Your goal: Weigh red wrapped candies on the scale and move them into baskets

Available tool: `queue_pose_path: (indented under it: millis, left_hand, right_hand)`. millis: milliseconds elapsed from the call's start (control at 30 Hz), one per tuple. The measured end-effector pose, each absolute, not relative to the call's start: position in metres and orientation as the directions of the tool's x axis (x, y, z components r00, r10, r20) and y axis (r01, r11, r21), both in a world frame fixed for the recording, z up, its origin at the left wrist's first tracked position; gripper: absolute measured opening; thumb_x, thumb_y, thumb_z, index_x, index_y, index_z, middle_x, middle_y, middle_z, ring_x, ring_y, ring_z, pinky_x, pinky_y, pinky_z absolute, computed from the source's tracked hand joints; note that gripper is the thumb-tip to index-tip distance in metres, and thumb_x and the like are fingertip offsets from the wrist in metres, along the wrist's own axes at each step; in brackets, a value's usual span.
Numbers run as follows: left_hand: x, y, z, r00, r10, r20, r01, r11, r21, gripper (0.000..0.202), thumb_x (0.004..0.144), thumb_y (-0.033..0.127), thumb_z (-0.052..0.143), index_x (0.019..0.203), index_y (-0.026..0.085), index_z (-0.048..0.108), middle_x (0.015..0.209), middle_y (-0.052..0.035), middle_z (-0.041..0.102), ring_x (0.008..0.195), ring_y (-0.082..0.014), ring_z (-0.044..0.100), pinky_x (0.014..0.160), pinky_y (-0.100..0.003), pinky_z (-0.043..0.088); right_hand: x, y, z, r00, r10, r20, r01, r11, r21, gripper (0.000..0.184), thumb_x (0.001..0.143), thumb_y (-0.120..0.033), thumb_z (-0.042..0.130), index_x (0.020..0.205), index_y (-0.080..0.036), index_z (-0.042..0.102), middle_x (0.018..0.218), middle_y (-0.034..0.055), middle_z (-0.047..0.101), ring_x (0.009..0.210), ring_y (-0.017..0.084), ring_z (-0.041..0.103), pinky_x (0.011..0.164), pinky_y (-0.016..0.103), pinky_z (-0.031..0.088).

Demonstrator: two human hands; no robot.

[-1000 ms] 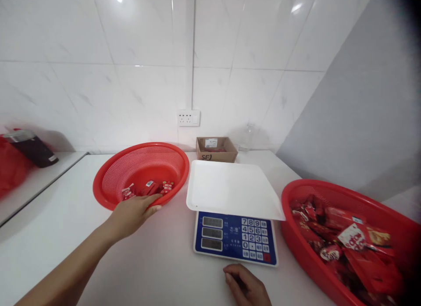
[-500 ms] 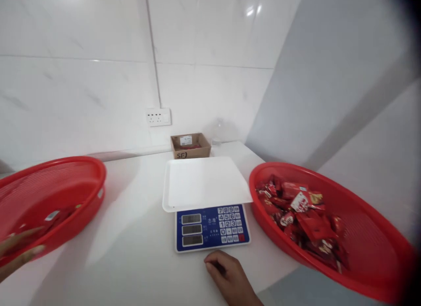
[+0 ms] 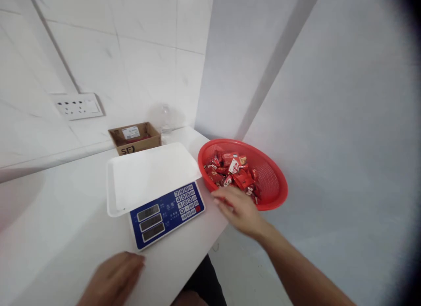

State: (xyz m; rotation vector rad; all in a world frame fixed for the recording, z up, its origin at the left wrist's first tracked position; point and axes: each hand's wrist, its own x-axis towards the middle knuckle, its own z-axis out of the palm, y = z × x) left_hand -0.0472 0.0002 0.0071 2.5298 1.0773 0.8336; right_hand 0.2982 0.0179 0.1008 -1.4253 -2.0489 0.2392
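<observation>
A red mesh basket (image 3: 274,185) sits at the table's right end, filled with several red snack packets (image 3: 232,172). My right hand (image 3: 238,209) reaches over its near rim, fingers stretched out and apart, holding nothing. A blue electronic scale (image 3: 166,211) with a bare white tray (image 3: 149,174) stands left of the basket. My left hand (image 3: 113,279) lies low on the table in front of the scale, blurred, fingers together and flat.
A small open cardboard box (image 3: 134,137) stands against the tiled wall behind the scale, with a wall socket (image 3: 77,105) above it. The white table (image 3: 49,227) ends just right of the basket, beside a grey wall.
The view has swung right; the left red basket is out of sight. My right hand left the table in front of the scale and reached to the right basket. My left hand came near the scale.
</observation>
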Motion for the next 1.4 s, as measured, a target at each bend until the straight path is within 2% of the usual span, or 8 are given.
queue_pose_path:
  millis: [167,333,500,767,900,1100,1233,1400]
  left_hand:
    - [0.045,-0.015,0.003,0.866,0.403,0.297,0.272,-0.877,0.395,0.020,0.087,0.025,0.043,0.076,0.022,0.059,0.062,-0.0015,0.064,0.054,-0.0126,0.059,0.049,-0.021,0.043]
    - [0.058,-0.008,-0.011,0.852,0.490,0.186,0.293,-0.741,0.604,0.019,0.087,0.029,0.043,0.081,0.020,0.060,0.070,-0.0032,0.067,0.063,-0.0130,0.062,0.056,-0.020,0.046]
    - [0.044,0.000,-0.014,0.723,0.690,0.030,0.378,-0.431,0.820,0.019,0.086,0.030,0.044,0.093,0.022,0.059,0.083,-0.0033,0.067,0.073,-0.0129,0.062,0.064,-0.019,0.048]
    - [0.045,0.003,-0.020,0.736,0.675,0.056,0.320,-0.420,0.849,0.020,0.084,0.030,0.046,0.094,0.021,0.061,0.081,-0.0042,0.066,0.070,-0.0136,0.061,0.062,-0.020,0.047]
    - [0.045,0.001,-0.019,0.735,0.677,0.041,0.335,-0.415,0.846,0.021,0.084,0.029,0.046,0.094,0.021,0.061,0.083,-0.0049,0.066,0.071,-0.0135,0.060,0.063,-0.020,0.047]
    - [0.049,0.000,-0.014,0.716,0.698,0.012,0.381,-0.404,0.832,0.020,0.081,0.028,0.048,0.092,0.019,0.063,0.084,-0.0053,0.066,0.069,-0.0128,0.059,0.063,-0.020,0.046]
    - [0.049,-0.002,-0.007,0.709,0.705,-0.012,0.412,-0.400,0.818,0.020,0.079,0.026,0.048,0.091,0.018,0.063,0.083,-0.0062,0.066,0.070,-0.0135,0.059,0.063,-0.021,0.046]
    - [0.047,-0.005,-0.005,0.707,0.707,-0.003,0.399,-0.395,0.827,0.020,0.082,0.025,0.046,0.092,0.020,0.062,0.086,-0.0049,0.066,0.073,-0.0136,0.059,0.065,-0.021,0.045]
  right_hand:
    - [0.376,0.064,0.115,0.120,0.993,-0.016,0.965,-0.120,-0.232,0.041,0.087,-0.030,0.045,0.126,-0.019,0.048,0.129,0.0110,0.050,0.116,0.025,0.048,0.092,0.036,0.038]
    - [0.400,0.087,0.094,0.150,0.965,-0.216,0.958,-0.195,-0.208,0.082,0.066,-0.030,0.071,0.137,-0.014,0.035,0.133,0.0190,0.046,0.112,0.032,0.052,0.085,0.035,0.043]
    - [0.397,0.096,0.091,0.186,0.968,-0.169,0.933,-0.228,-0.279,0.058,0.080,-0.025,0.052,0.134,-0.016,0.035,0.112,0.0174,0.062,0.097,0.029,0.061,0.077,0.035,0.044]
    - [0.388,0.098,0.120,0.169,0.983,-0.074,0.832,-0.183,-0.524,0.042,0.083,-0.023,0.046,0.124,-0.019,0.041,0.112,0.0065,0.062,0.083,0.015,0.062,0.069,0.024,0.048]
    - [0.356,0.104,0.136,0.101,0.992,0.077,0.662,-0.009,-0.750,0.047,0.076,-0.020,0.058,0.121,-0.022,0.048,0.118,0.0040,0.058,0.096,0.016,0.059,0.081,0.027,0.048]
    - [0.272,0.128,0.139,-0.130,0.992,0.001,0.288,0.039,-0.957,0.063,0.072,-0.016,0.064,0.130,-0.022,0.039,0.100,0.0042,0.065,0.083,0.016,0.064,0.073,0.030,0.054]
    - [0.244,0.148,0.132,-0.194,0.980,-0.041,0.384,0.038,-0.922,0.065,0.080,-0.018,0.055,0.138,-0.021,0.024,0.113,0.0091,0.060,0.089,0.014,0.063,0.074,0.029,0.054]
    - [0.285,0.154,0.130,-0.107,0.993,0.047,0.756,0.112,-0.645,0.037,0.083,-0.019,0.050,0.120,-0.015,0.047,0.110,0.0099,0.061,0.092,0.015,0.060,0.081,0.030,0.048]
